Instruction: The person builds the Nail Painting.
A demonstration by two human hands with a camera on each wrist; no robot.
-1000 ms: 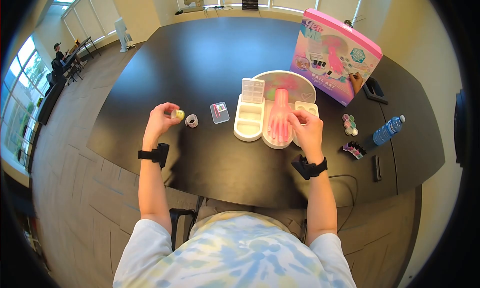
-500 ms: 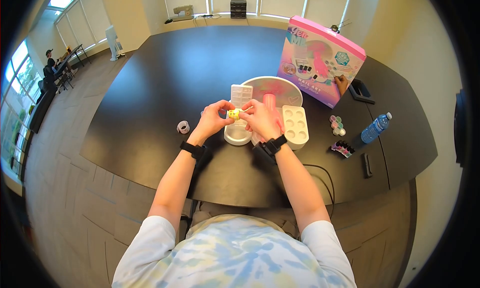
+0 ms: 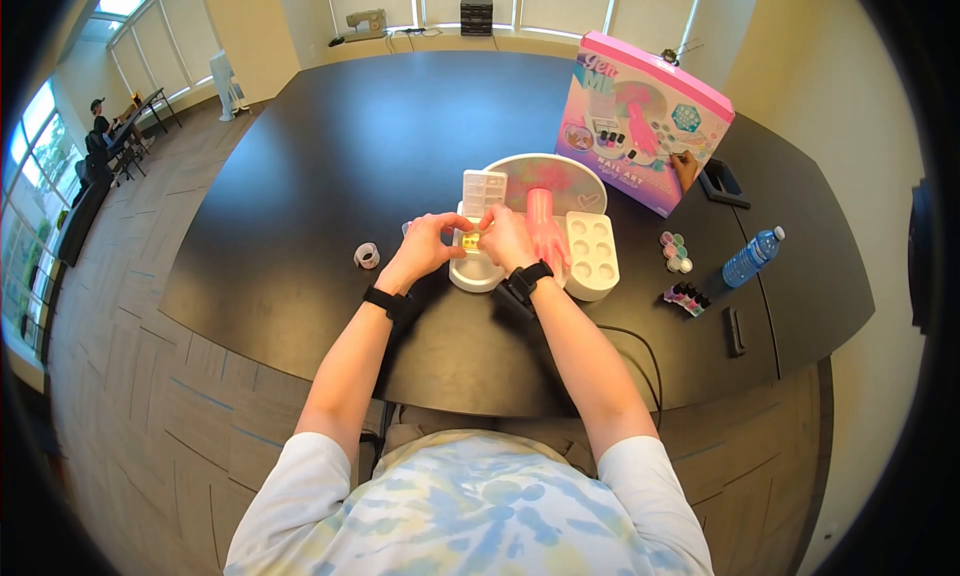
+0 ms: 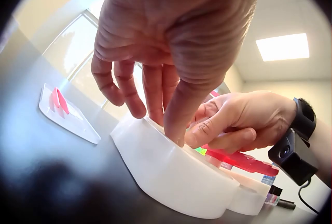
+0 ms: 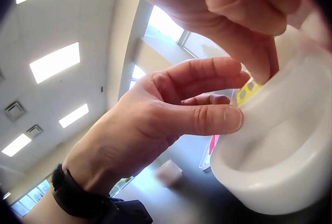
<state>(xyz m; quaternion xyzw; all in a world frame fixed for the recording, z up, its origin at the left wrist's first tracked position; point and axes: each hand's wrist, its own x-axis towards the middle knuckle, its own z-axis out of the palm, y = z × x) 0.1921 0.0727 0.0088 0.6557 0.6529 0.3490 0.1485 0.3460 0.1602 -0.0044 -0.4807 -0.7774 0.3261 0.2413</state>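
A small yellow roll with grey dots point(image 3: 470, 242) sits low between both hands, at a compartment of the white nail-art stand point(image 3: 475, 278). My left hand point(image 3: 428, 244) holds it from the left, thumb at the near side and forefinger opposite. From the right, my right hand point(image 3: 510, 242) pinches its other side with the fingertips. Part of the roll shows in the right wrist view as a yellow dotted strip point(image 5: 245, 94) beside the stand's rim point(image 5: 254, 178). In the left wrist view, the fingers hide most of it. Just right of my right hand stands a pink model hand point(image 3: 541, 216).
A whitish roll point(image 3: 367, 255) lies left of my hands. Pink tweezers point(image 4: 60, 101) rest on a clear case point(image 4: 78, 121). To the right are small colored pots point(image 3: 675, 252), nail polish bottles point(image 3: 686, 298), a water bottle point(image 3: 755, 258) and the kit box point(image 3: 640, 126).
My left hand has carried the yellow roll rightward from the table's left side. The right hand has come left from the model hand to meet it, and the roll is now lower, at the compartment.
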